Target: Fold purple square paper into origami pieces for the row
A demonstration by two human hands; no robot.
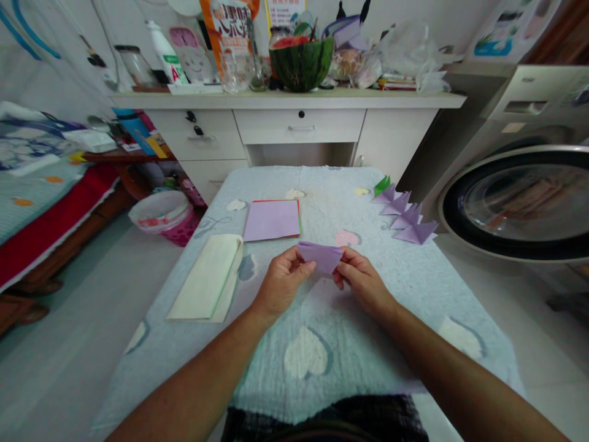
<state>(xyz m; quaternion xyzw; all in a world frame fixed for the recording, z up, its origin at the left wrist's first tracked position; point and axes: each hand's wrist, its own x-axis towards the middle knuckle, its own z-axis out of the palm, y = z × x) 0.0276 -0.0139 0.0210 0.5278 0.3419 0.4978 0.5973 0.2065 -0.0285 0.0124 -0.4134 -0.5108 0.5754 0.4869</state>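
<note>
Between my two hands is a small folded piece of purple origami paper (321, 256), raised a little over the table. My left hand (286, 277) pinches its left end, thumb on the near side. At the right end, my right hand (361, 276) grips it with thumb and fingers; some of those fingertips are hidden behind the paper. Beyond my left hand lies a stack of square coloured paper (272, 220), purple on top with red and green edges showing. A row of folded purple paper pieces (414, 232), with a green folded piece (383, 184) at its far end, sits at the back right.
A folded pale-green sheet (207, 279) lies on the left of the cloth-covered table (368, 356). Past the far edge stands a white cabinet (301, 126) holding a cut watermelon (301, 64) and jars. A washing machine (519, 202) is on the right, a pink bin (168, 218) on the left.
</note>
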